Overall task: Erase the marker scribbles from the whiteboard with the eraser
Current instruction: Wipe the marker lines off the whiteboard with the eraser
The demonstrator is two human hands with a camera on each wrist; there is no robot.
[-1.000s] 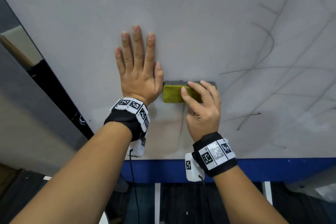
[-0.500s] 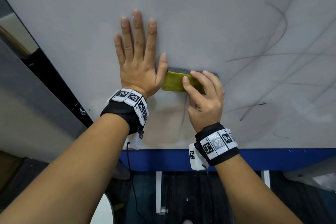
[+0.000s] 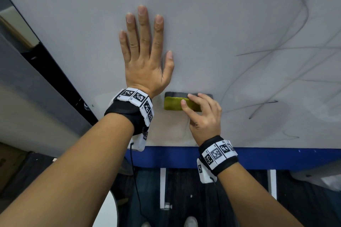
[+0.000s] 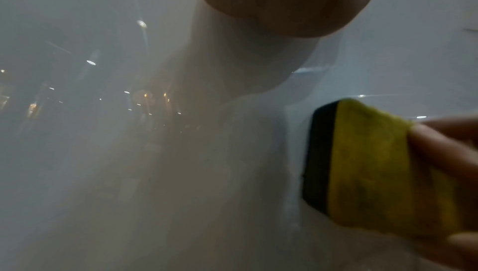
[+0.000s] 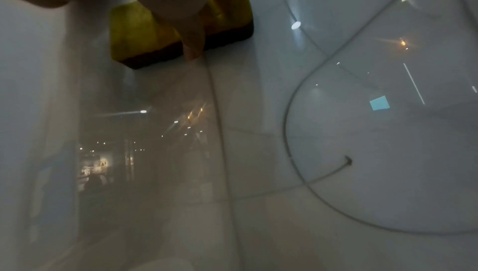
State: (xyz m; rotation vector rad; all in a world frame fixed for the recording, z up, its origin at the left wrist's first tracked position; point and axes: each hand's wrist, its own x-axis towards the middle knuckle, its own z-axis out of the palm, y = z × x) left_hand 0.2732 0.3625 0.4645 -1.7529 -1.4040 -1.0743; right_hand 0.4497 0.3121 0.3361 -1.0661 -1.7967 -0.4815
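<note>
The whiteboard (image 3: 203, 24) fills the head view. Thin dark marker scribbles (image 3: 276, 79) cross its right half, and a faint streak runs below the eraser. A yellow eraser (image 3: 173, 104) with a dark felt layer lies flat against the board low in the middle. My right hand (image 3: 191, 101) pinches its right end, thumb on the near side and fingers over the top. My left hand (image 3: 145, 42) presses flat on the board up and to the left, fingers straight. The wrist views show the eraser (image 4: 362, 163) (image 5: 134, 30), with curved scribbles (image 5: 287, 132) to its right.
A blue frame edge (image 3: 276, 158) runs along the board's bottom, just under my wrists. A dark frame edge (image 3: 60, 79) slants along the left side, with a grey wall beyond it. Dark floor with white lines lies below. The board's left part shows only grey smears.
My right hand has slid the eraser down the board, from beside my left thumb to level with my left wrist. The left hand stays flat on the board.
</note>
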